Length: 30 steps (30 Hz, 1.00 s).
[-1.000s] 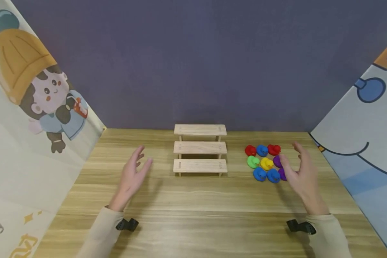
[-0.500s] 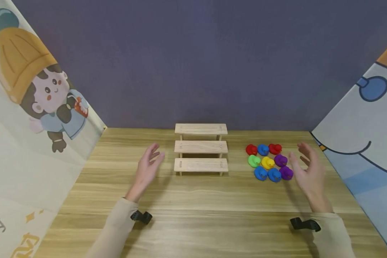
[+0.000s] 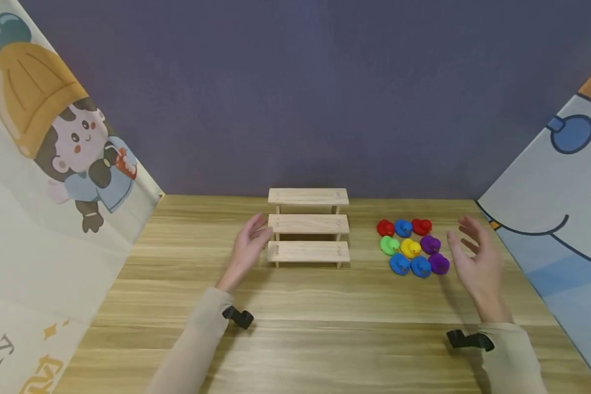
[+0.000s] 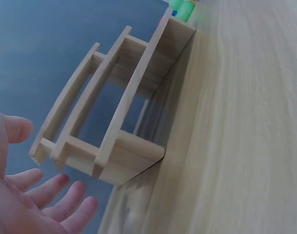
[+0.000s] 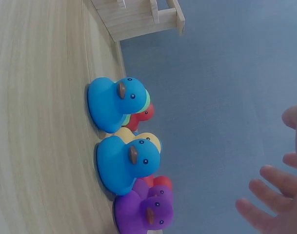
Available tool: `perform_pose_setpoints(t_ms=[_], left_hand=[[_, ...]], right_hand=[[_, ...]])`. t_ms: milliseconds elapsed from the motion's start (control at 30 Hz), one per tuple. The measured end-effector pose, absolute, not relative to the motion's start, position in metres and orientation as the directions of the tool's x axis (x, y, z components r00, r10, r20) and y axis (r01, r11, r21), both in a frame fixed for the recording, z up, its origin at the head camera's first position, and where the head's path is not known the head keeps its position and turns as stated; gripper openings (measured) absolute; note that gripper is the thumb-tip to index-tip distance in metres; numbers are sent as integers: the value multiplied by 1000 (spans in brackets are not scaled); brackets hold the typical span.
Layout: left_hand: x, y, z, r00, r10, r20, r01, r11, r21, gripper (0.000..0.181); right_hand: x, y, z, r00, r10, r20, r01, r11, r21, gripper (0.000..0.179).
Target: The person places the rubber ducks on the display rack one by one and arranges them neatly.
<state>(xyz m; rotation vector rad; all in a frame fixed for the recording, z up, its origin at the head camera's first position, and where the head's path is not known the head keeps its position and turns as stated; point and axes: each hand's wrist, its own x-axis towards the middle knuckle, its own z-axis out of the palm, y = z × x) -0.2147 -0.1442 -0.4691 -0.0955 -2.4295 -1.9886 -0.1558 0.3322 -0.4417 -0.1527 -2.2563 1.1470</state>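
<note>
As the left hand (image 3: 248, 247) hovers just beside a 3-tier wooden stand (image 3: 308, 224), its fingers are spread. The right hand (image 3: 479, 265), fingers apart, hangs near 9 toy ducks (image 3: 410, 249).

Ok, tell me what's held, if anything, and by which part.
Nothing is held: left hand is near the wooden steps, right hand near the ducks.

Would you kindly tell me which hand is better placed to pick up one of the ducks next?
Likely the right hand: it is empty and beside the purple ducks, while the left hand is by the wooden shelf, farther from them.
</note>
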Motion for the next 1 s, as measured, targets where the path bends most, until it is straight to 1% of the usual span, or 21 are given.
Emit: perform_pose_setpoints(t_ms=[233,500,600,867,1000], left_hand=[[-224,-129,-475,-1000,15,21,24,219,975,61],[-226,-124,-477,-999,-21,31,26,237,971,58],[-227,-126,-478,-999,-18,33,28,236,971,57],[-227,-126,-478,-1000,-6,29,27,234,972,57],[-228,-128,-480,-999,-4,34,32,231,972,58]], right_hand=[[-159,339,-446,-821,367,438,-141,612,-778,49],[-159,346,-456,-862,400,312,-28,578,-816,50],[-159,349,-462,-872,394,290,-18,566,-824,50],[-155,364,-478,-920,308,244,-45,536,-843,49],[-151,369,-485,-936,295,190,2,545,-838,50]])
